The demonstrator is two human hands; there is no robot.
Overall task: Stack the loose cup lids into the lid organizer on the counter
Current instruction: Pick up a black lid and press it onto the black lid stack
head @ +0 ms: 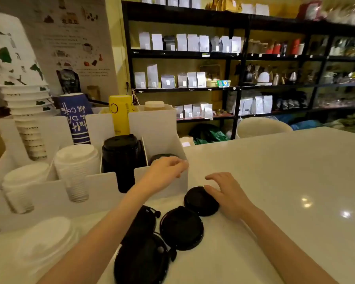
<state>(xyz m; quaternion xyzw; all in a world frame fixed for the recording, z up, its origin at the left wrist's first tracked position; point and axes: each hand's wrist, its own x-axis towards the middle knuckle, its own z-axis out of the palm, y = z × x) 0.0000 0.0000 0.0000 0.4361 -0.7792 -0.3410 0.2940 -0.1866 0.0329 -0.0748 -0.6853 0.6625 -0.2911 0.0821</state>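
Several loose black lids lie on the white counter in front of me: a small one (201, 200), a larger one (181, 227), another (140, 261) nearest me and one half under my left forearm (146, 220). My right hand (228, 193) rests its fingers on the small lid's right edge. My left hand (165, 173) hovers with loosely curled fingers over the right compartment of the white lid organizer (162, 181), where a black lid (162, 157) lies. The neighbouring compartment holds a tall black lid stack (121, 158).
White lid stacks (76, 169) fill the organizer's left compartments, and loose white lids (45, 240) lie at the near left. Paper cup stacks (25, 99) stand behind. The counter (285, 191) stretches right; black shelving (234, 58) lines the back wall.
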